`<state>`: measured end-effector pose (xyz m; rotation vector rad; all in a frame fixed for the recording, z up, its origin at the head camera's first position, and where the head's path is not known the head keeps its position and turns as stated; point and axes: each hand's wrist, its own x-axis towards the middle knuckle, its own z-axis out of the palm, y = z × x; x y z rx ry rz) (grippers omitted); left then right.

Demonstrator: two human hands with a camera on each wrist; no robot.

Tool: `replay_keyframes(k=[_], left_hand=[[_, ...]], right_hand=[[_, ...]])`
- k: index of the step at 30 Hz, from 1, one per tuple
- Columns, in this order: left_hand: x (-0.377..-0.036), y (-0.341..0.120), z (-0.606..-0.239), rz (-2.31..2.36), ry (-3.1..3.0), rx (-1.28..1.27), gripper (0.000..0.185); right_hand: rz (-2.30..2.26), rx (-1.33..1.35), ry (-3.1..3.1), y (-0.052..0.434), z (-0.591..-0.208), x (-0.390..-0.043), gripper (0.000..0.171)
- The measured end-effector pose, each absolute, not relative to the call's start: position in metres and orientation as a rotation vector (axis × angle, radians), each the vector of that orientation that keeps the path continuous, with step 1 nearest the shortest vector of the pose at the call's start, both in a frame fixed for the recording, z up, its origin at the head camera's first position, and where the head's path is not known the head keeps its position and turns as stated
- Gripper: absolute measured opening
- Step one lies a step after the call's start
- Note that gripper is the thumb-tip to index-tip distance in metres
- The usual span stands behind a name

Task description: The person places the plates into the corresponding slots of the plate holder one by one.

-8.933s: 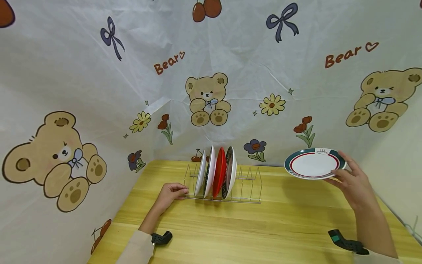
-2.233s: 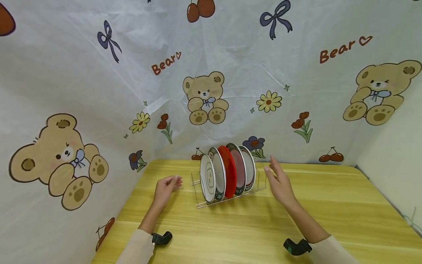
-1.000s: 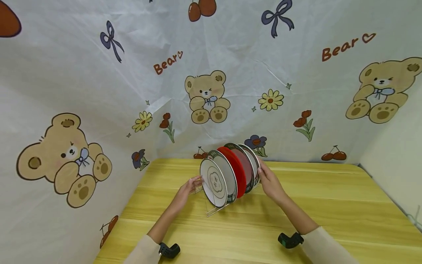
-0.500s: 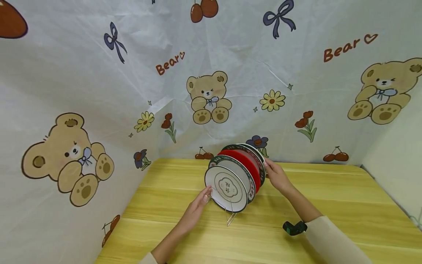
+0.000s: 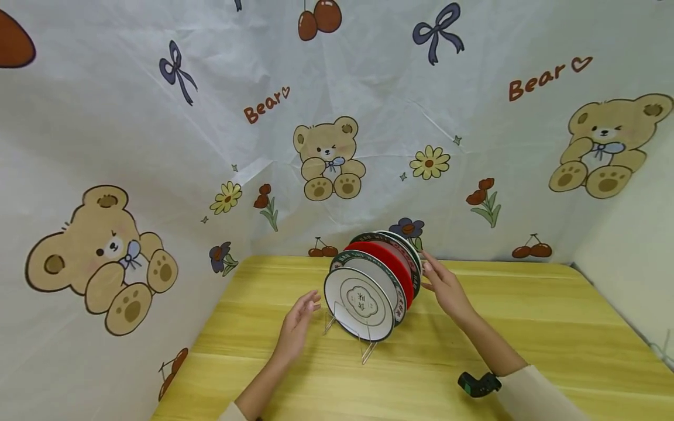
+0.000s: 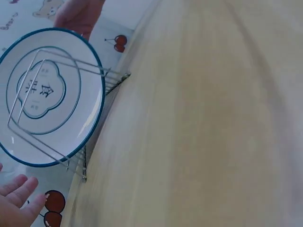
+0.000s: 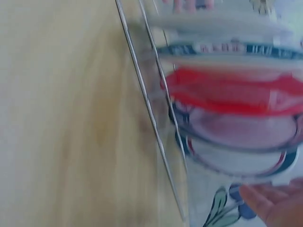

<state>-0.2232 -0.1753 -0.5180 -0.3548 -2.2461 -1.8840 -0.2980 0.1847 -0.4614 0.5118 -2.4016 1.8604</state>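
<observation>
A wire dish rack (image 5: 370, 351) stands on the table, turned so its plates face toward me. Nearest is a white plate (image 5: 363, 303) with dark characters in its middle, leaning in its slot. Behind it come a plate with a patterned green rim (image 5: 400, 301), a red plate (image 5: 395, 261), a dark-rimmed plate (image 7: 241, 130) and a white plate with a green-and-red rim (image 7: 236, 161), mostly hidden in the head view. My left hand (image 5: 296, 327) hovers left of the rack, fingers loose and off the plates. Beside the rear plates is my right hand (image 5: 447, 289), fingers extended, holding nothing.
The wooden table (image 5: 526, 316) runs back to a white sheet (image 5: 253, 52) printed with bears and flowers. A pale wall (image 5: 632, 245) borders the right side. On the right wrist sits a black device (image 5: 478, 385).
The plate formerly in my right hand is now in the rack. Both hands turned the rack until its left end faced me. Since half a second ago, they have drawn off it.
</observation>
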Motion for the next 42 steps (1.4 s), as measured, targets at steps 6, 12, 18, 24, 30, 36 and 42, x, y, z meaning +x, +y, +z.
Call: replay_keyframes(k=[6,12,18,24,30,36,42], left_hand=[[-0.250,-0.184,-0.506,-2.062,-2.118,-0.413,0.048],[-0.282,-0.173,-0.500,-2.158,-2.137,-0.390,0.053],[-0.296,-0.158,-0.505,-2.218,-2.185,-0.351,0.061],[-0.296,-0.150,-0.508,-2.346,-2.128,-0.395,0.063],[-0.293,-0.146,-0.509,-2.421,-2.052,-0.441,0.064],[-0.281,-0.139,-0.510,-2.406,-2.097,-0.483,0.061],[-0.268,-0.131,-0.511,-2.431,-2.112,-0.520,0.060]], right_hand=[[1.825,0.406,-2.404,0.167,-0.456,-0.266,0.061],[1.865,0.379,-2.382,0.147,-0.465,-0.244,0.066],[1.918,0.398,-2.350,0.129,-0.480,-0.231,0.068],[1.924,0.420,-2.328,0.122,-0.481,-0.228,0.068],[1.842,0.400,-2.424,0.129,-0.477,-0.235,0.066],[1.833,0.410,-2.455,0.142,-0.477,-0.250,0.063],[1.859,0.415,-2.443,0.153,-0.477,-0.261,0.062]])
